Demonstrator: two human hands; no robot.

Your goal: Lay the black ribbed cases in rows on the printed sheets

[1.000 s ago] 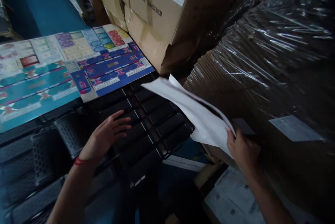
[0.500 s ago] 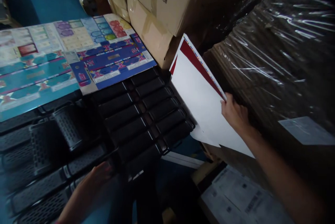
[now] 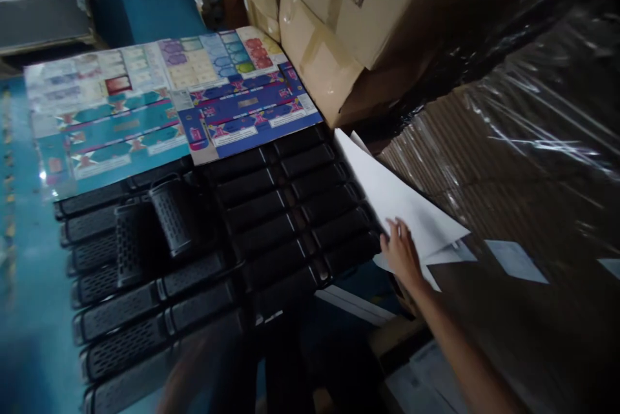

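Note:
My right hand lies against a large white paper sheet at the right edge of the black racks. Its fingers look stretched out and apart. The sheet stands tilted between the racks and the wrapped stack, with a loose corner below. Low in the view, my left hand is dim and smeared by motion, close to the black perforated trays; its fingers cannot be made out. Two perforated black pieces sit raised on top of the others.
Printed teal and purple sheets cover the far part of the racks. Cardboard boxes stand behind them. A plastic-wrapped stack of brown cardboard fills the right side. Blue floor shows at left.
My right hand has moved down and left from the sheet's upper edge, and the sheet has dropped lower, its red-striped edge out of sight. The view has shifted left.

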